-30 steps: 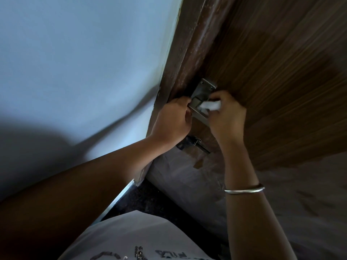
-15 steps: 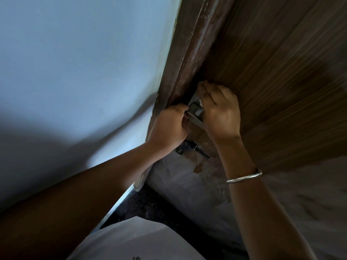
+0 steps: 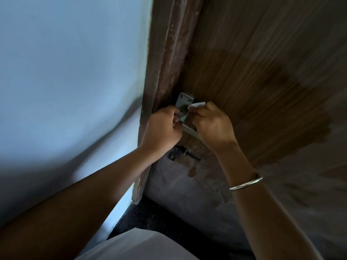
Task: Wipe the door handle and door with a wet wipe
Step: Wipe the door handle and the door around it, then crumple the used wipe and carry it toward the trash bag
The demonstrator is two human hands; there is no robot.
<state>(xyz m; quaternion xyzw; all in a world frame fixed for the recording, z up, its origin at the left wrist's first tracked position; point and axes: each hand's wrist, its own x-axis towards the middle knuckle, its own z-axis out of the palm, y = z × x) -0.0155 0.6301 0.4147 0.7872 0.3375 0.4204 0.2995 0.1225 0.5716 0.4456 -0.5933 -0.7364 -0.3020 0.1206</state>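
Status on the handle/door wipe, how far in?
In hand: the right hand presses a white wet wipe against the grey metal handle plate, while the left hand steadies the handle. Done: nothing provable; a darker patch on the brown wood-grain door may be damp or shadow. Left: the rest of the door panel.

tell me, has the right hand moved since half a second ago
Yes. The right hand has slid down the handle plate: it covered the plate's top corner then, and that corner now shows above the wet wipe.
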